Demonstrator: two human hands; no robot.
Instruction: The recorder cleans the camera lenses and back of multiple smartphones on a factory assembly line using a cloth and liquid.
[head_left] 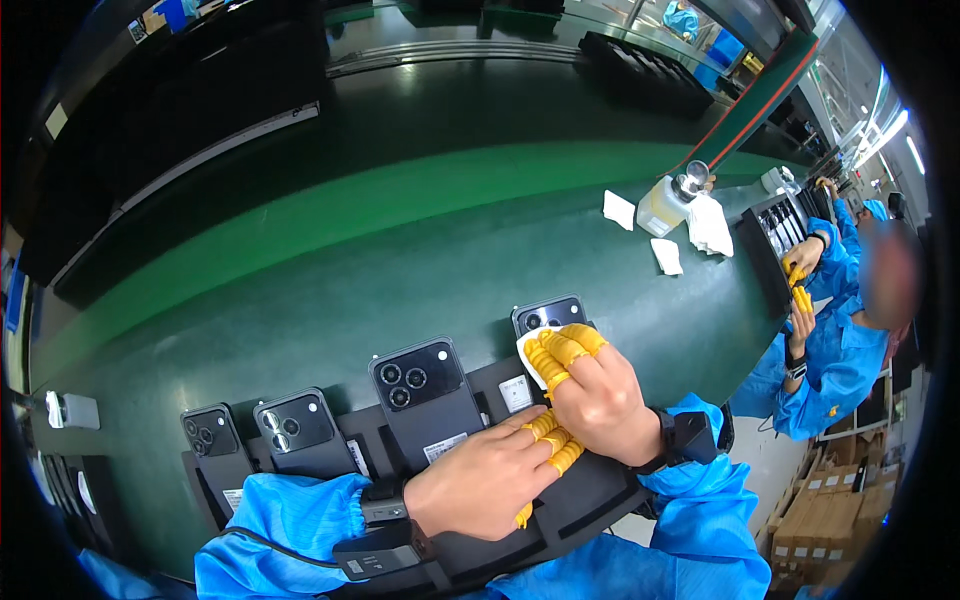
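The right hand (600,400) has its fingers gathered together and clamped on a folded white wipe (529,350), which it presses on the back of a dark smartphone (570,307), close beside the camera lenses (533,322). This smartphone is at the right end of the black tray (590,512), and its lower part is hidden under the hands. The left hand (485,485) lies low beside it, with yellow finger cots (560,346) on both hands; whether it really grips the phone, I cannot tell. For good wiping, I think the pressure should be light and even, with the wipe folded flat, so that its edge does not catch on the raised lens rings. It would also be wise to support the phone low at its side, because the top end reaches past the tray and may tilt. The other phones (415,375) stand near at the left, so the left wrist should better not brush them.
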